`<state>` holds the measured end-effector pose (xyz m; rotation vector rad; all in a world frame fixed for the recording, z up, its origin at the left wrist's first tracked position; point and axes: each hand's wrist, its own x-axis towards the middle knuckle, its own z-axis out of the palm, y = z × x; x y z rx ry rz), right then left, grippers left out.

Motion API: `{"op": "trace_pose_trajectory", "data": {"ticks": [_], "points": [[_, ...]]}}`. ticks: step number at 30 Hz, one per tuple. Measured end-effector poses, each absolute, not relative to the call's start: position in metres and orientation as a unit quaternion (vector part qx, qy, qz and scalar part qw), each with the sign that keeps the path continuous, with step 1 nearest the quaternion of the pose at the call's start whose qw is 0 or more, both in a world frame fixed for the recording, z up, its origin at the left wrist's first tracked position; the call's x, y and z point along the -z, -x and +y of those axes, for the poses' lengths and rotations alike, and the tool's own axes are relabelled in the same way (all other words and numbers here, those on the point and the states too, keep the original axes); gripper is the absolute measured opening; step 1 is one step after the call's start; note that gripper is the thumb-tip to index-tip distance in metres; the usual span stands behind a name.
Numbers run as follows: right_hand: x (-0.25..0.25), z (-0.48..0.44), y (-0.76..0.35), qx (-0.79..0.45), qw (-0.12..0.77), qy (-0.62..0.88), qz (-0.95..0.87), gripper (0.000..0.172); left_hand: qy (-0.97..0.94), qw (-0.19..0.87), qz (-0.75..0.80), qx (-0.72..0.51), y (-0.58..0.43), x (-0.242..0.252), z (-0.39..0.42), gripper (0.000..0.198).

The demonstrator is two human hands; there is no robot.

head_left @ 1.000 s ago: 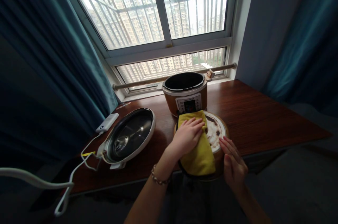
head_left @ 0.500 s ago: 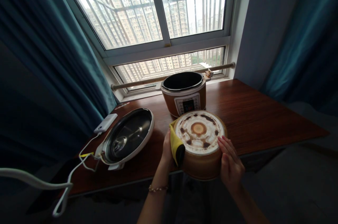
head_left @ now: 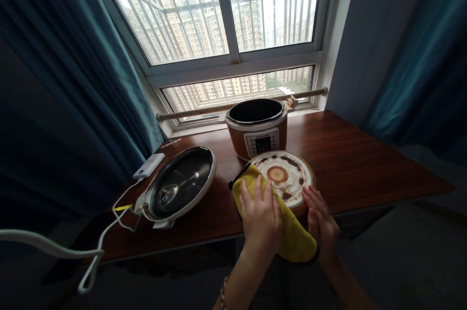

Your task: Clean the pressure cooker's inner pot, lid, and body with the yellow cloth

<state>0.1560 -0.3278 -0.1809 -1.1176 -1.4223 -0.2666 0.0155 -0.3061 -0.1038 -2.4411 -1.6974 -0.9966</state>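
Observation:
A round inner pot is held bottom up near the front edge of the table, its pale base marked with brown stains. My left hand lies over a yellow cloth with a dark border, pressing it against the near left part of the base and side. The cloth drapes down over the front of the pot. My right hand grips the pot at its right side, fingertips on the rim of the base. Just behind stands an open brown electric pressure cooker, dark inside, with a control panel in front.
A detached round lid, dark inside with a white rim, rests at the left of the wooden table. Beside it are a white power strip and a white cord. A barred window and blue curtains surround the table.
My left hand has moved from the pot's left side onto its front and base, and the yellow cloth is now spread there. My right hand stays at the pot's right side.

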Motion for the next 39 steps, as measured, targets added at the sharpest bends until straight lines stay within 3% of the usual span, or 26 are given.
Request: {"op": "trace_pose_trajectory", "data": {"ticks": [7, 11, 14, 17, 21, 25, 28, 30, 39], "points": [[0.188, -0.325, -0.158, 0.074, 0.618, 0.505, -0.597, 0.04, 0.86, 0.002, -0.459, 0.222, -0.047, 0.08, -0.286, 0.041], [0.19, -0.326, -0.162, 0.078, 0.622, 0.486, -0.609, 0.044, 0.913, -0.16, -0.284, 0.245, -0.063, 0.068, -0.274, 0.046], [0.181, -0.331, -0.164, 0.066, 0.607, 0.481, -0.629, 0.041, 0.868, -0.299, -0.219, 0.332, -0.05, 0.055, -0.264, 0.044], [0.161, -0.342, -0.166, 0.009, 0.607, 0.521, -0.601, 0.037, 0.779, -0.326, -0.292, 0.449, -0.018, 0.056, -0.257, 0.038], [0.126, -0.357, -0.162, 0.042, 0.617, 0.533, -0.578, 0.037, 0.661, -0.248, -0.453, 0.545, 0.024, 0.086, -0.254, 0.046], [0.1, -0.35, -0.138, 0.08, 0.508, 0.503, -0.695, 0.039, 0.62, -0.222, -0.539, 0.525, 0.035, 0.13, -0.252, 0.06], [0.098, -0.336, -0.117, 0.094, 0.392, 0.535, -0.742, 0.05, 0.6, -0.222, -0.572, 0.512, 0.031, 0.152, -0.25, 0.061], [0.104, -0.33, -0.11, 0.091, 0.353, 0.557, -0.746, 0.049, 0.591, -0.223, -0.585, 0.508, 0.03, 0.16, -0.247, 0.061], [0.12, -0.33, -0.155, 0.072, 0.348, 0.566, -0.744, 0.033, 0.615, -0.268, -0.572, 0.472, 0.038, 0.164, -0.245, 0.051]]}}
